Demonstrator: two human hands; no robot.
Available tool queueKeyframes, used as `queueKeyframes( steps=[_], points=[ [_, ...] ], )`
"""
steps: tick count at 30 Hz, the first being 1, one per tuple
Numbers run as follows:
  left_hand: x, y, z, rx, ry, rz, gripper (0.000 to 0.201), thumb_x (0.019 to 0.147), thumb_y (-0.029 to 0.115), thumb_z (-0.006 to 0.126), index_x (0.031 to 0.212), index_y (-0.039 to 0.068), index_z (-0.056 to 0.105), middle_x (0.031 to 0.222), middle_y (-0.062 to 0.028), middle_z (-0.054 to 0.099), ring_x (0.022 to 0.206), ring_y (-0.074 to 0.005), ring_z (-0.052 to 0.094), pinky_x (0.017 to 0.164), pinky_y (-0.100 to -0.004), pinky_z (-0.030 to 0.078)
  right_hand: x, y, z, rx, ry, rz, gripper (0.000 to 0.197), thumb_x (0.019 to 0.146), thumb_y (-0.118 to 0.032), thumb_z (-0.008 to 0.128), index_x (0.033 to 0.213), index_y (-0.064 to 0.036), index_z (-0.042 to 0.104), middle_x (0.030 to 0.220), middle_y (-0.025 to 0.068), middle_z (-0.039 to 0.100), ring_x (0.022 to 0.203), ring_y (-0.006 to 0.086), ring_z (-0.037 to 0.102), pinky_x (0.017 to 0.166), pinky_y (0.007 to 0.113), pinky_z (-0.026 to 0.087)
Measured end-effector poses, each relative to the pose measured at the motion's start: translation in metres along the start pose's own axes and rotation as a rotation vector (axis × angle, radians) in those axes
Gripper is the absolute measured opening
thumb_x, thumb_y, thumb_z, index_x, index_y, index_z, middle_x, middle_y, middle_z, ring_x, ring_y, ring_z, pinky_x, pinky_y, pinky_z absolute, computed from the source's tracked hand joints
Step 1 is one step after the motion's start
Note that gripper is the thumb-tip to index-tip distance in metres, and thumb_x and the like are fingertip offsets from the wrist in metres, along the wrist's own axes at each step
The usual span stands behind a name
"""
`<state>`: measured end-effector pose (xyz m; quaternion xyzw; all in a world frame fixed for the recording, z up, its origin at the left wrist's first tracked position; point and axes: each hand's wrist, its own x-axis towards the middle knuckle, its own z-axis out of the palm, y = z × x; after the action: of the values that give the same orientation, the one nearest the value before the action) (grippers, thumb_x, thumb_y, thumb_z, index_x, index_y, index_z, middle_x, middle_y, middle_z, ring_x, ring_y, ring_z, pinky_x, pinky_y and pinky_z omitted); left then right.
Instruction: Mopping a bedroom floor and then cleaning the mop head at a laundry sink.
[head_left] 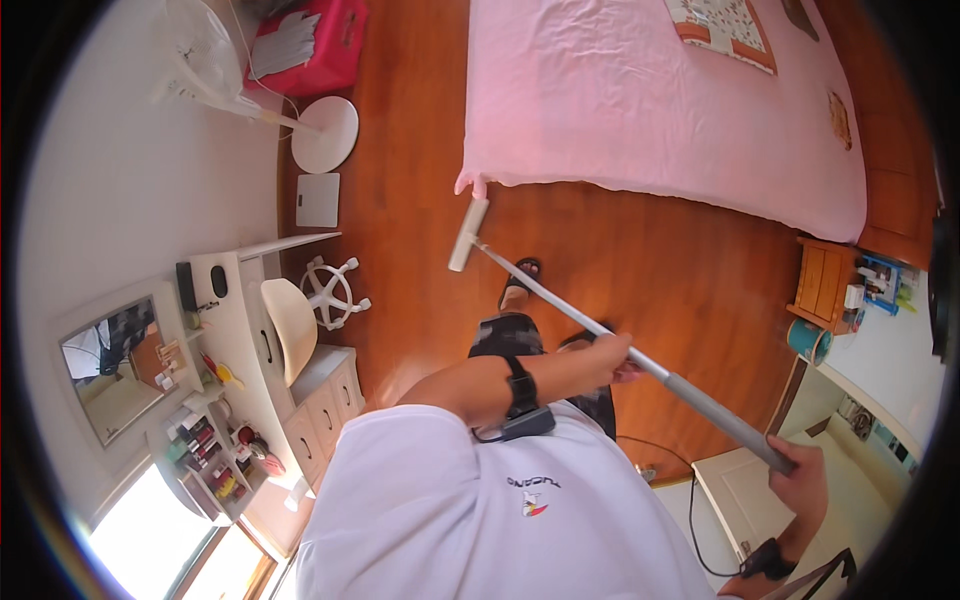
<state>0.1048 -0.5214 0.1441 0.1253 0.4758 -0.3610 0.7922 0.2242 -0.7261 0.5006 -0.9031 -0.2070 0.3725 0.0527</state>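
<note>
A long flat mop (700,400) with a grey pole slants across in front of me, from the lower right up to the left. Its narrow pale head (466,236) is at the floor just off the near left corner of the pink bed cover. My left hand (612,360) is closed round the middle of the pole. Further back, at the thick grey grip, my right hand (800,474) is wrapped round the pole's end. Both wrists carry black straps.
A bed with a pink cover (620,110) fills the far side. To the left are a white fan's round base (325,135), a flat white scale (318,200), a cream swivel chair (290,330) and a white dresser. A wooden cabinet (824,284) stands right. A dark cable (692,520) hangs near the white door.
</note>
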Motion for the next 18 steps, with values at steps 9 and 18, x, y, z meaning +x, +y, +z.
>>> queueKeyframes(
  steps=[9,18],
  points=[
    [0.071,0.019,-0.155,-0.416,0.361,0.472,0.025,0.097,0.026,0.043,0.101,0.003,0.051,0.083,-0.0128,0.063,0.072,-0.0236,0.068,0.060,-0.0400,0.060,0.129,-0.025,0.082,0.115,-0.257,-0.411,0.043,0.084,-0.006,0.064,0.126,-0.0125,0.062,0.086,0.0174,0.066,0.077,0.0348,0.065,0.069,0.039,0.052],
    [0.152,-0.031,-0.044,-0.468,0.442,0.534,0.026,0.097,0.024,0.047,0.113,0.004,0.045,0.084,-0.0149,0.065,0.067,-0.0288,0.067,0.058,-0.0473,0.058,0.098,0.096,0.074,0.033,-0.225,-0.245,0.042,0.083,-0.011,0.065,0.125,-0.0083,0.062,0.087,0.0180,0.069,0.082,0.0364,0.067,0.073,0.042,0.053]
  ],
)
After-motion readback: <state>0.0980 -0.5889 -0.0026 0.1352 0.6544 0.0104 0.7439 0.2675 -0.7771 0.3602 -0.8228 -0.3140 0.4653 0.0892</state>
